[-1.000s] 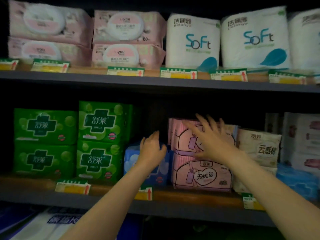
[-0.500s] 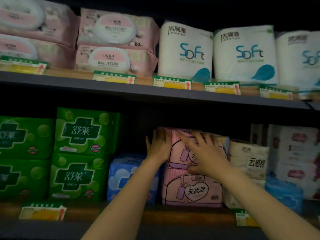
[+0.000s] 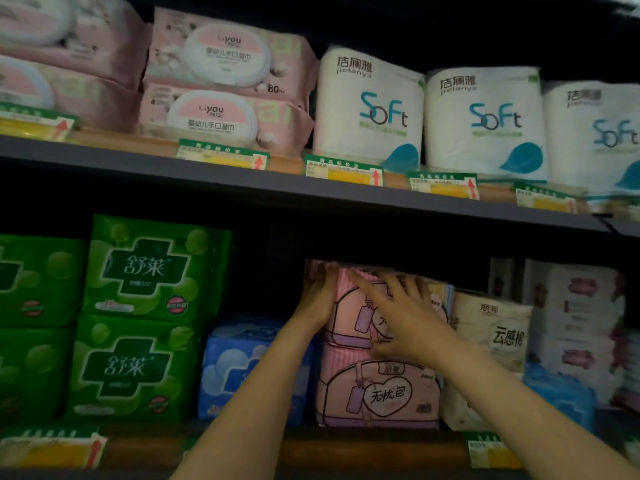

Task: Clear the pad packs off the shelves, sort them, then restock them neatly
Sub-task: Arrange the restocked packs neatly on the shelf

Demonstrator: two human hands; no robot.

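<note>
Top pink soft-plastic pad pack (image 3: 349, 313) is sitting on a 2nd matching pink pack (image 3: 377, 393), w/ a blue pad pack (image 3: 242, 365) just left of that stack — likely stacked to save shelf width. Both hands are bracketing the top pack, prob. to lift it off. Left hand (image 3: 317, 299) is pressing its left side, fingers together & reaching up its edge. Right hand (image 3: 398, 313) is lying across its front, fingers spread — arms extended forward.
</note>
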